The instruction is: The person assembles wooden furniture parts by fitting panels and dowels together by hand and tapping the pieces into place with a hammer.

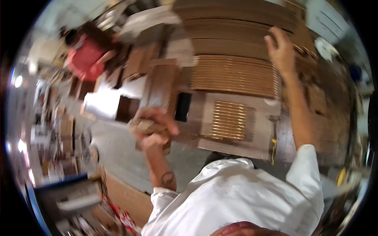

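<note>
Here on the left, the blurred left hand point(160, 117) clutches a crumpled tan wad point(144, 127) by a brown panel's point(160, 80) near end, then comes a ribbed wooden stack point(234, 76), and rightmost, the right hand point(282, 51) hovers empty, fingers loosely parted.

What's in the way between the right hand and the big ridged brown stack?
Nothing visible: the right hand is open by the upper right corner of the big ridged brown stack, with no object between.
</note>
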A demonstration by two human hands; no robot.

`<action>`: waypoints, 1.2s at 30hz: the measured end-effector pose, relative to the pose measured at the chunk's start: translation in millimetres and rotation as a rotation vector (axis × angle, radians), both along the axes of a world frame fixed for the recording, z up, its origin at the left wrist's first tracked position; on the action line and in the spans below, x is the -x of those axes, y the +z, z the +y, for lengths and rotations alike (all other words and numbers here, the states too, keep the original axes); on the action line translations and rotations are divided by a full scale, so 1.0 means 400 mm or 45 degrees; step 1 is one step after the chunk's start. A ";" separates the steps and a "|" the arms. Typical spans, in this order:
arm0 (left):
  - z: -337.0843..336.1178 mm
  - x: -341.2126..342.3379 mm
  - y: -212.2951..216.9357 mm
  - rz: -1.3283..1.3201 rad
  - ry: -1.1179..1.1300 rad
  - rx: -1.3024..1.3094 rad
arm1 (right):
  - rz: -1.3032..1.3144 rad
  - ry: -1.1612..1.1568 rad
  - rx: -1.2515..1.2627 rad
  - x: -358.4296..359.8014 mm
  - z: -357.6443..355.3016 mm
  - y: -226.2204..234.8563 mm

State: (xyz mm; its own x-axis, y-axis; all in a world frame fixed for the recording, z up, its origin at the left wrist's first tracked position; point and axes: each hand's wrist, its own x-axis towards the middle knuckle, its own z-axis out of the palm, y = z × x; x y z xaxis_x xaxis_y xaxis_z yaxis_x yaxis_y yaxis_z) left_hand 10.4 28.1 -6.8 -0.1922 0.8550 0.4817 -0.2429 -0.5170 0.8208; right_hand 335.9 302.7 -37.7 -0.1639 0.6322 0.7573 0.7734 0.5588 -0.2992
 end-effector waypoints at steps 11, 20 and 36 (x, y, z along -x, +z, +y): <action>0.029 -0.021 0.078 0.075 0.025 0.000 | -0.691 0.102 0.166 -0.081 0.316 0.100; 0.008 -0.005 0.036 0.001 -0.142 0.018 | -0.581 -0.283 -0.395 -0.115 0.108 0.152; 0.011 -0.004 0.041 -0.058 -0.441 0.081 | 0.862 0.188 0.740 0.021 -0.693 -0.044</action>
State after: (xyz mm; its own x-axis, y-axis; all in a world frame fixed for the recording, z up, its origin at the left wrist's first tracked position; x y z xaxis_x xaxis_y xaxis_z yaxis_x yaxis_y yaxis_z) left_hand 12.2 32.6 9.7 0.0943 0.9011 0.4233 -0.4317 -0.3461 0.8330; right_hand 327.5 25.5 -55.4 0.0909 0.9530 0.2889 0.2615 0.2570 -0.9304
